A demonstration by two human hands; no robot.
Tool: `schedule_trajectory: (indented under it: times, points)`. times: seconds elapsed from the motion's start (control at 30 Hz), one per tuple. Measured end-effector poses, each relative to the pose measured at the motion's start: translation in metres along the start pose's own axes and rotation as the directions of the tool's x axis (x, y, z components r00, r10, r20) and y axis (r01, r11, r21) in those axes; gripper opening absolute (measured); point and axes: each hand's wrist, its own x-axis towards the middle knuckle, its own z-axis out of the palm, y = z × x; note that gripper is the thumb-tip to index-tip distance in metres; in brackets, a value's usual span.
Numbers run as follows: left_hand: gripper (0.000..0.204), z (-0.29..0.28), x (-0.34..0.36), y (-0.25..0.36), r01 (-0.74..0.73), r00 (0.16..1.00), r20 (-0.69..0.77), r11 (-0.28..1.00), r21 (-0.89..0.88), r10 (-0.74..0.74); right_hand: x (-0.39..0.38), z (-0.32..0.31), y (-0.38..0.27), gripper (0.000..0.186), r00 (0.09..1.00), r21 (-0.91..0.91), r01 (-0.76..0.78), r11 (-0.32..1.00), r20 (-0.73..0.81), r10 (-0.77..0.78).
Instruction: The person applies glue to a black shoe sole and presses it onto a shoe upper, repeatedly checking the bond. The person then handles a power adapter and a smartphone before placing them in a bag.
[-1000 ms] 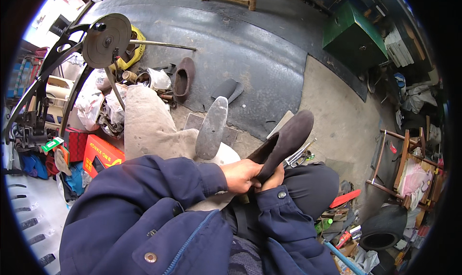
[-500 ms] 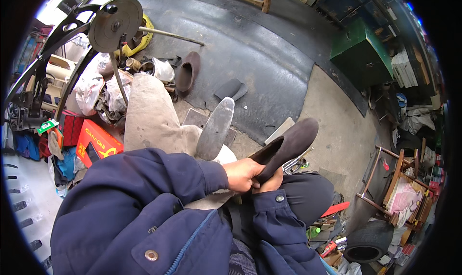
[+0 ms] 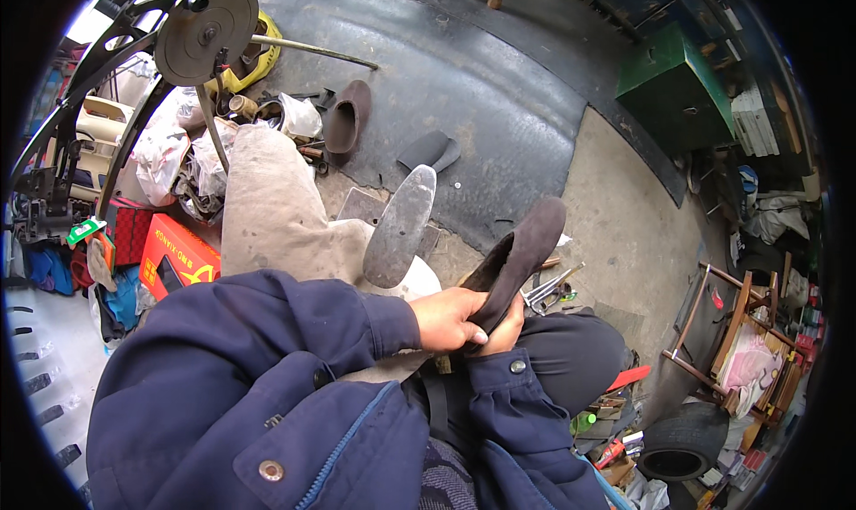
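Note:
My left hand [image 3: 446,323] and my right hand [image 3: 500,330] both grip the heel end of a dark brown slip-on shoe [image 3: 533,241] above my lap, its toe pointing up and away to the right. My left thumb presses at the heel; the fingers of my right hand are partly hidden behind the shoe. Just left of it stands a worn, sole-shaped metal form [image 3: 399,225], beside beige cloth [image 3: 267,198] over my leg. A second brown shoe [image 3: 348,118] and dark insole-like pieces [image 3: 423,153] lie ahead on black matting [image 3: 481,91].
At upper left is a black machine with a wheel [image 3: 205,33], near plastic bags [image 3: 165,162] and an orange box [image 3: 178,256]. A green cabinet [image 3: 669,86], a folded wooden chair [image 3: 722,332] and a tyre [image 3: 687,443] are on the right. Metal tools [image 3: 548,292] lie past my knee.
The shoe's toe has swung slightly left and more upright. My left thumb now sits lower at the heel, and both hands keep their grip.

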Motion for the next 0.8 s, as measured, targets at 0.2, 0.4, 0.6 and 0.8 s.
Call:
schedule_trajectory:
  times: [0.2,0.4,0.6,0.8]
  points:
    - [0.043,-0.002,0.012,-0.01,0.027,1.0,-0.006,0.997,0.078,-0.026,0.004,-0.003,0.01,0.023,0.984,-0.425,0.134,0.895,-0.052,-0.172]
    - [0.042,0.001,0.014,-0.009,-0.014,1.0,0.015,1.0,0.024,0.014,0.012,-0.011,0.015,0.023,0.993,-0.096,0.015,0.995,-0.113,-0.026]
    - [0.042,0.002,0.007,-0.006,0.004,1.0,0.005,1.0,0.018,-0.004,-0.001,-0.012,0.008,0.023,0.981,-0.181,0.183,0.966,-0.036,-0.193]
    - [0.039,-0.003,0.01,-0.011,-0.008,0.998,0.06,0.99,0.141,0.0,-0.008,-0.001,0.005,0.019,0.951,-0.544,0.219,0.81,-0.068,-0.303]
